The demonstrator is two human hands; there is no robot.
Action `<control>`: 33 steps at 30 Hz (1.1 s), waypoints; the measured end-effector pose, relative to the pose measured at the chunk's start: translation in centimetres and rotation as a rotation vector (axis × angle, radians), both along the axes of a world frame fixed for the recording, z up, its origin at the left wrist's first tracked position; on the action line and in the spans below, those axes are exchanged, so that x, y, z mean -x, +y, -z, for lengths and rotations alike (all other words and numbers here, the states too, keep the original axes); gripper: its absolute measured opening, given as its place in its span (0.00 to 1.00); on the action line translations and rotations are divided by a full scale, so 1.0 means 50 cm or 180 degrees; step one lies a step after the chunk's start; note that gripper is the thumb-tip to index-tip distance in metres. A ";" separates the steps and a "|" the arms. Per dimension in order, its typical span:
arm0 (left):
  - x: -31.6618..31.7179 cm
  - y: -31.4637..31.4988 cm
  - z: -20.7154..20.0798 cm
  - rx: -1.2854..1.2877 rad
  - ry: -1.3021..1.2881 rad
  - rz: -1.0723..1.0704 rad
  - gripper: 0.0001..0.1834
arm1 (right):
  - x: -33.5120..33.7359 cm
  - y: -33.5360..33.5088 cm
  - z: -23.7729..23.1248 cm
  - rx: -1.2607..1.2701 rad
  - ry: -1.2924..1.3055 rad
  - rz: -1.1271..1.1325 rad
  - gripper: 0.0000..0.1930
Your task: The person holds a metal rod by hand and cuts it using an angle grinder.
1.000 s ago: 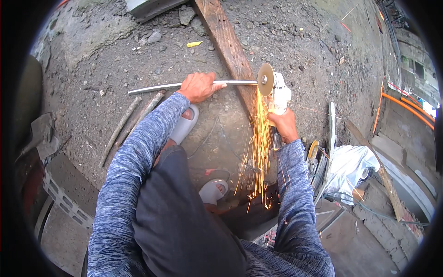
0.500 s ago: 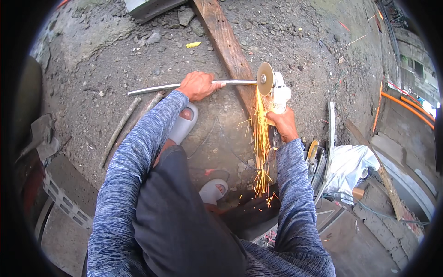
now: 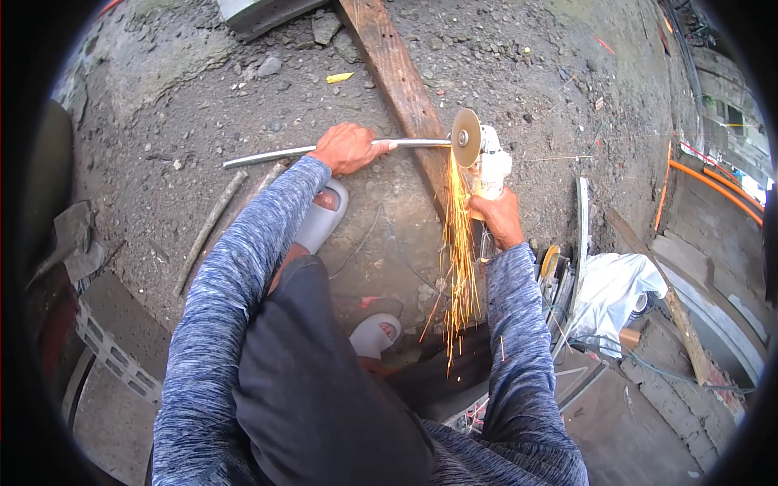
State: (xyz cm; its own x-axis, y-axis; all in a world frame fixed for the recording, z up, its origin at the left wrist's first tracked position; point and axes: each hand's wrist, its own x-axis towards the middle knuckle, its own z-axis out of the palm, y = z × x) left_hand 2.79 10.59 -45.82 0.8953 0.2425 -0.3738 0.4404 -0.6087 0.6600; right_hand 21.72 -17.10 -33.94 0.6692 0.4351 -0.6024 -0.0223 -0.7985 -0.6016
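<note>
My left hand (image 3: pixel 347 149) is closed around a thin metal bar (image 3: pixel 263 156), thumb laid along it toward the right. The bar's right end lies across a brown wooden beam (image 3: pixel 395 69). My right hand (image 3: pixel 501 217) grips the body of an angle grinder (image 3: pixel 492 166). The grinder's round disc (image 3: pixel 466 138) meets the bar's right end. A stream of orange sparks (image 3: pixel 460 267) falls from that contact toward my feet, between my foot and my right forearm.
A hollow concrete block (image 3: pixel 117 332) stands at left; another grey block (image 3: pixel 263 14) lies at the top. Sticks (image 3: pixel 212 227) lie beside my left forearm. At right are a metal strip (image 3: pixel 580 235), a white sheet (image 3: pixel 616 296) and a wooden plank (image 3: pixel 664 292). My sandals (image 3: pixel 322 223) rest on the dirt.
The spark stream has shifted shape, and fine streaks now fly level to the right. Both hands, the bar and the grinder hold nearly the same place.
</note>
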 end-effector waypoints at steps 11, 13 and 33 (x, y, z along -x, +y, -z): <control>0.001 0.005 -0.008 -0.0040 0.0093 0.0029 0.44 | -0.001 -0.004 0.011 0.0069 -0.0059 0.0094 0.20; 0.003 0.006 -0.007 -0.0074 0.0043 0.0030 0.45 | -0.002 0.000 0.005 0.0000 0.0012 0.0138 0.20; 0.002 0.002 -0.006 -0.0067 -0.0235 0.0144 0.39 | 0.002 -0.001 -0.005 -0.0060 0.0022 0.0032 0.21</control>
State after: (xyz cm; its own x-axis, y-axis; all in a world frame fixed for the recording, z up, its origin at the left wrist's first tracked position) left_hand 2.68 10.71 -45.52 0.9304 0.2083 -0.3015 0.3627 -0.6410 0.6764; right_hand 21.62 -17.14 -33.70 0.6695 0.4397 -0.5987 -0.0345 -0.7867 -0.6164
